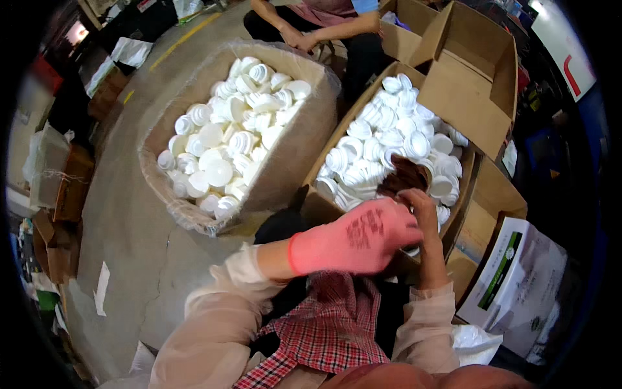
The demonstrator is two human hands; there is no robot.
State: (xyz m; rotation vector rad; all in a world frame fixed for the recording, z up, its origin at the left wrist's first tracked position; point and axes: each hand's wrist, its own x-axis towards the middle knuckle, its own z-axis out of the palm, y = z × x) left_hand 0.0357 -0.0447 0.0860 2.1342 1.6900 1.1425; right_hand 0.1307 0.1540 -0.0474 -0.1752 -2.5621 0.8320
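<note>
My left hand point(353, 236) wears a pink glove and is held over the near edge of the right cardboard box point(483, 97), fingers curled. My bare right hand point(422, 211) meets it from the right, and its fingers pinch at the glove's fingertips. Just beyond both hands a dark brown thing point(405, 175) lies among the white plastic caps point(389, 139) that fill this box. I cannot tell whether either hand touches it. Whether the gloved hand holds anything is hidden.
A second box point(304, 152), lined with clear plastic, holds several more white caps point(233, 136) to the left. Another person point(324, 23) sits beyond the boxes. A white and green carton point(518, 285) stands at my right, and cardboard stacks point(61, 188) at the far left on the concrete floor.
</note>
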